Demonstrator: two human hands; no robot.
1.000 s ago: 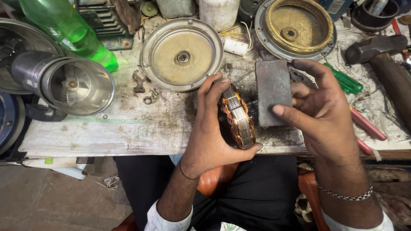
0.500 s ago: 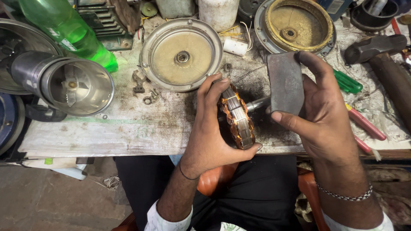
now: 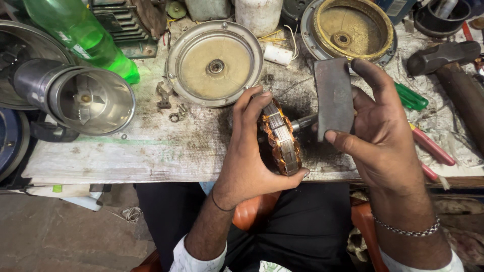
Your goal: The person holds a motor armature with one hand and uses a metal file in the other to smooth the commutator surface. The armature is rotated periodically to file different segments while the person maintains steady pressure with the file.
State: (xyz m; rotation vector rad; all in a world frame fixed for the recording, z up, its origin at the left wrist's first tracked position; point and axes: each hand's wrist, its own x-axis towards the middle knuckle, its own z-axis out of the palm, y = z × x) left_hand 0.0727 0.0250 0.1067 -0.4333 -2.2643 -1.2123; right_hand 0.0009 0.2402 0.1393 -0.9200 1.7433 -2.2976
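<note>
Motor core (image 3: 281,143), a ring of copper windings and steel plates, stands on edge at the near side of the workbench (image 3: 126,156), its short shaft (image 3: 304,122) pointing to the right. The left hand (image 3: 252,156) is wrapped around it, thumb under the lower edge and fingers curled over the top, which looks like a way of bracing it so that it cannot roll or tip. The right hand (image 3: 383,136) is clamped on a flat dark metal block (image 3: 333,98), thumb on the near face and fingers behind, with the block upright and its lower part just beside the shaft end, seemingly touching it; held so, its flat face meets the shaft squarely. Behind the hands lie two round motor covers (image 3: 214,63), a green plastic bottle (image 3: 80,35) and a steel jar (image 3: 88,98) on its side, with a hammer (image 3: 443,55) and red-handled pliers (image 3: 428,148) to the right. Compared with a second ago, when the block hung lower and closer to the core, it now sits higher and further right, more upright, while the left hand and the core have not shifted.
</note>
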